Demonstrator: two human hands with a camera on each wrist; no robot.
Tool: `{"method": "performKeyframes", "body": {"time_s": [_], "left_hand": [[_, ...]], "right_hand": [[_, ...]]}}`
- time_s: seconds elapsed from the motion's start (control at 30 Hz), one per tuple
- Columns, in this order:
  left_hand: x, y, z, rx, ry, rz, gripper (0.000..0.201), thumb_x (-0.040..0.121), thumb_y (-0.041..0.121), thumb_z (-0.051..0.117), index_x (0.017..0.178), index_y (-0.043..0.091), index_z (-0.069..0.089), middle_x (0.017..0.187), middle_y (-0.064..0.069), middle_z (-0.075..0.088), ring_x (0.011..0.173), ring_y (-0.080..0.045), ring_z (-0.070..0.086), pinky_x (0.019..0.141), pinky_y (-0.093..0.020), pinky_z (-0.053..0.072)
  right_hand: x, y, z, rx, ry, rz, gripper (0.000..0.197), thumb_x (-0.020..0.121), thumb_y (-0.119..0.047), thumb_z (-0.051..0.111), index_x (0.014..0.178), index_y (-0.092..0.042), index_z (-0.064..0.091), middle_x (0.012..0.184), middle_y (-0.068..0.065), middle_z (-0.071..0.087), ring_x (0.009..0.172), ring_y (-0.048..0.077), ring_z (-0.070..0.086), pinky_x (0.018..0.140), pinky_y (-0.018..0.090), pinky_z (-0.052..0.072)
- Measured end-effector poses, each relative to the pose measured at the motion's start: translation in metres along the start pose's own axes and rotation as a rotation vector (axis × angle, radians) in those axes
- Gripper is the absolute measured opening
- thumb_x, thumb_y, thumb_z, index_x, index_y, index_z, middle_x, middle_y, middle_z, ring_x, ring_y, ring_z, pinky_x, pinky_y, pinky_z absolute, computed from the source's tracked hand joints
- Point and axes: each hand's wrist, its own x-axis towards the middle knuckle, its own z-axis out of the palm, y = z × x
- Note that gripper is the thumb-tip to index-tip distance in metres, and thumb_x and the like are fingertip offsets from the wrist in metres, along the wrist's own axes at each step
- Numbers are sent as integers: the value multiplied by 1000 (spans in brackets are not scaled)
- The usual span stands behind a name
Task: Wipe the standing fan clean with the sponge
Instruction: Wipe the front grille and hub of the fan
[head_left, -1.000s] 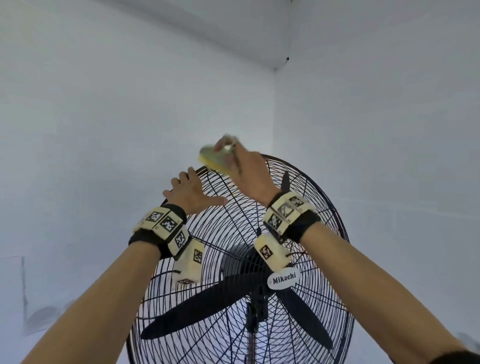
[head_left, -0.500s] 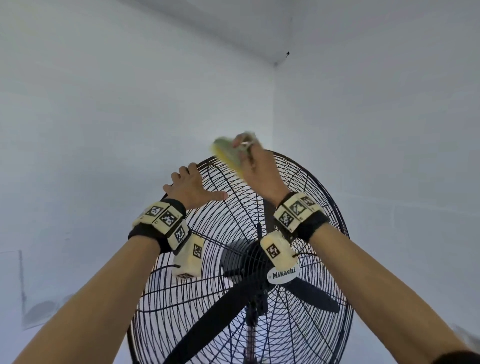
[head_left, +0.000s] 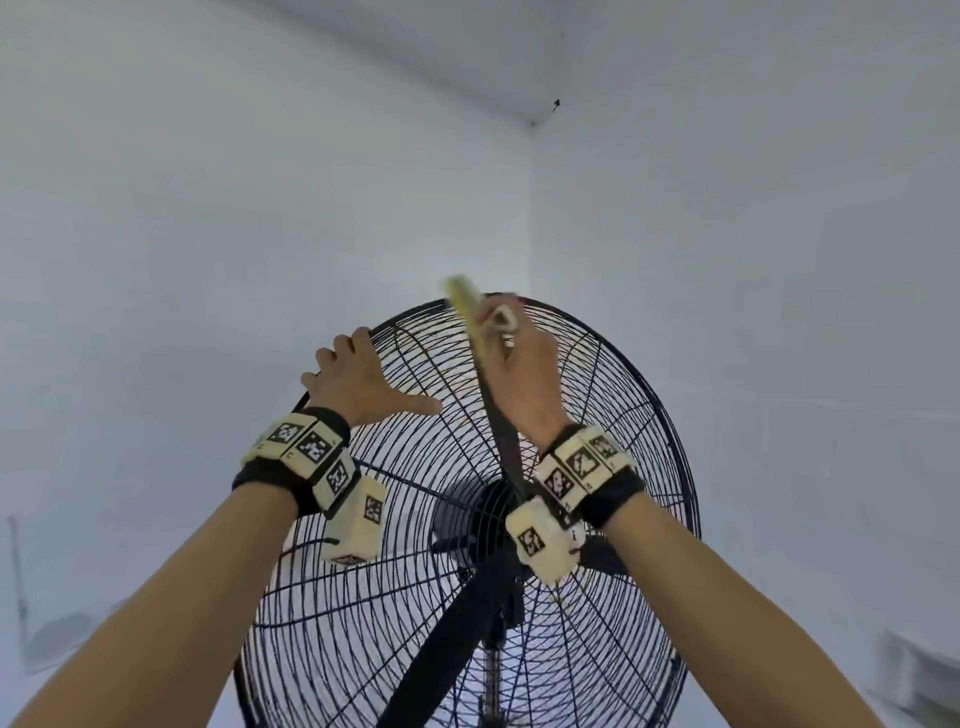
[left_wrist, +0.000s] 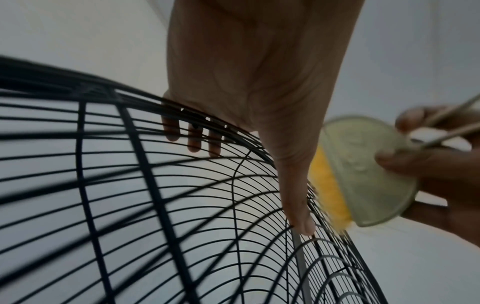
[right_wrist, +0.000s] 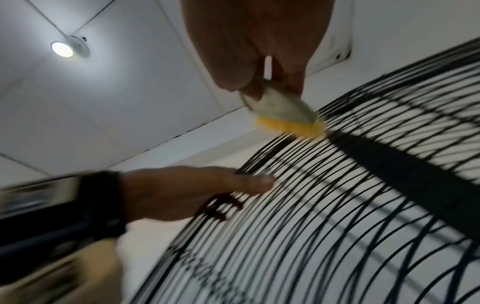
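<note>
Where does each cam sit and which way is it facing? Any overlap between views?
Head: worn on the head, tilted up at the fan guard in a wall corner; both forearms, left hand, right hand.
Left wrist: looks along the left hand, whose fingers hook over the guard rim; sponge at right.
Right wrist: looks along the right hand gripping the sponge against the wires; ceiling lamp beyond.
Shared: sponge, guard and left thumb appear in both wrist views.
</note>
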Motion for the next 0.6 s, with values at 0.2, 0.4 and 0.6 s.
{"method": "performKeyframes", "body": {"time_s": [0.2, 0.4, 0.6], "left_hand": [[2, 2, 0, 11, -10, -17, 145, 54, 86, 78, 158, 10, 12, 160, -16, 26, 145, -39, 28, 112, -60, 31], [1, -1, 0, -18, -5, -15, 143, 53, 85, 79, 157, 9, 16, 158, -16, 28, 144, -39, 30, 111, -60, 32], [-3, 2, -2, -15, -11, -5, 144, 55, 83, 80, 159, 10, 11, 160, -15, 25, 146, -39, 27, 113, -60, 30]], "right_hand": [[16, 6, 10, -189, -25, -7, 17, 104, -4, 49, 111, -15, 60, 69, -3, 59, 53, 10, 49, 49, 23, 35], [8, -14, 9, 7, -104, -62, 10, 107, -13, 52, 108, -17, 61, 83, -4, 69, 53, 8, 60, 44, 17, 43], [22, 14, 5, -192, 169, 134, 19, 102, -4, 52, 104, -17, 65, 92, -2, 67, 69, 10, 57, 58, 26, 43]]}}
